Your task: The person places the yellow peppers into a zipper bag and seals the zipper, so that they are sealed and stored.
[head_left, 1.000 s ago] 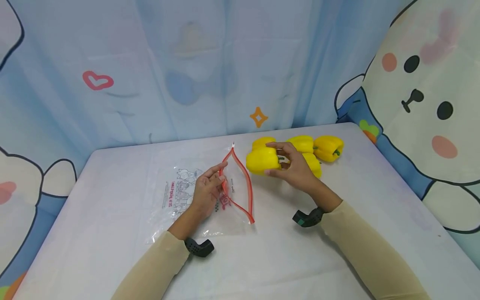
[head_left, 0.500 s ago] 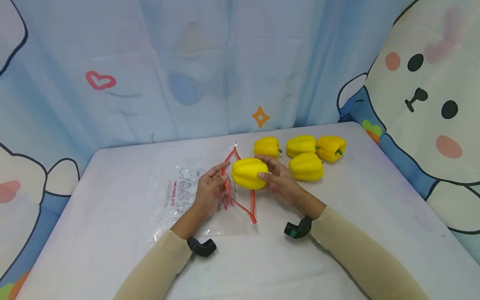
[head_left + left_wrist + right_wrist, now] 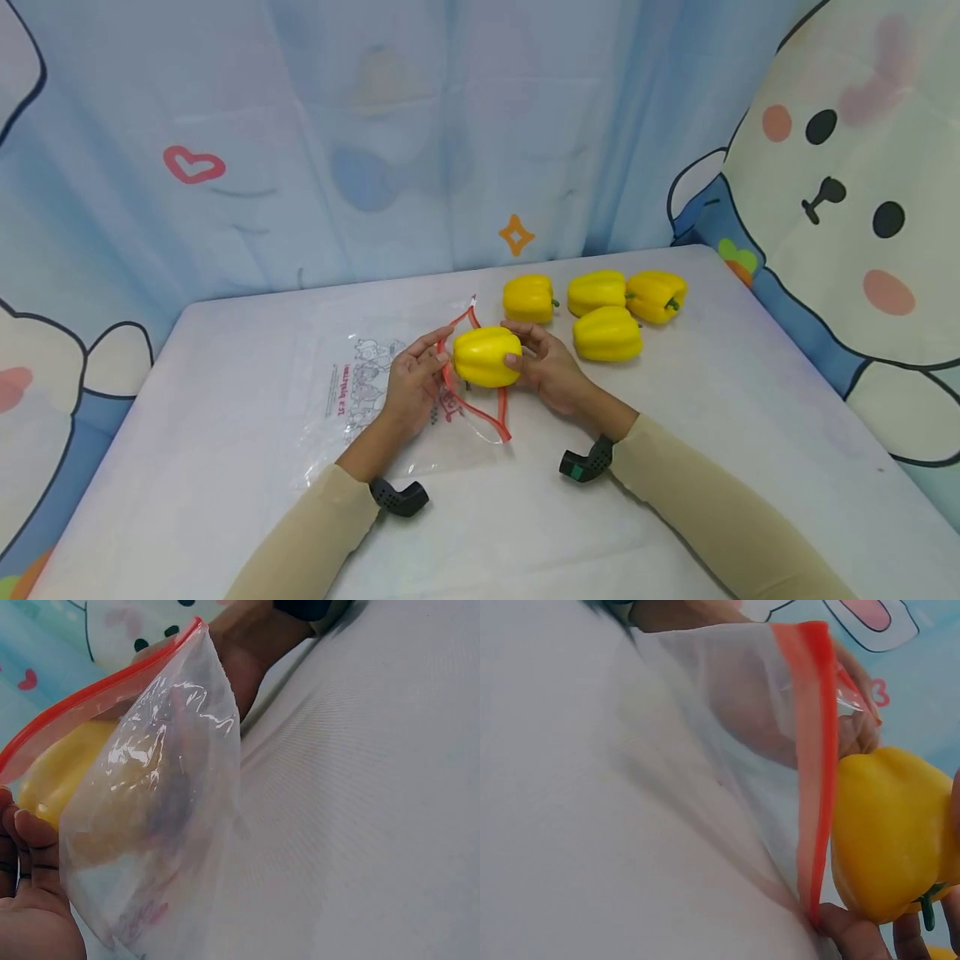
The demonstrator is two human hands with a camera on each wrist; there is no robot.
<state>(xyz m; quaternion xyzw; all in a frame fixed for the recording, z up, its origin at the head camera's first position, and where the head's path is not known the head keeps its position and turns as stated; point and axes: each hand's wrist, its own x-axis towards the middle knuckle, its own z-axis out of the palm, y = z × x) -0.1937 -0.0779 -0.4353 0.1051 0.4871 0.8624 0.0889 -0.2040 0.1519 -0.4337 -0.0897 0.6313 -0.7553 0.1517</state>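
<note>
A clear zip bag (image 3: 360,417) with a red-edged mouth and printed drawings lies on the table, its mouth spread apart toward the right. My left hand (image 3: 412,379) pinches the near red edge of that mouth between thumb and fingers. My right hand (image 3: 551,367) grips a yellow bell pepper (image 3: 483,357) from its right side, thumb in front. The pepper is held at the bag's mouth, close to the left fingertips. In the right wrist view the bell pepper (image 3: 892,832) shows its green stem beside the red strip (image 3: 817,772).
Several other yellow bell peppers (image 3: 607,333) rest at the back right of the white table (image 3: 225,500). One pepper (image 3: 528,298) sits apart, just behind the right hand. A blue patterned curtain (image 3: 300,167) hangs behind the table.
My right hand has carried the bell pepper leftward and down from beside the other peppers to the bag's mouth. The left hand keeps its pinch on the bag.
</note>
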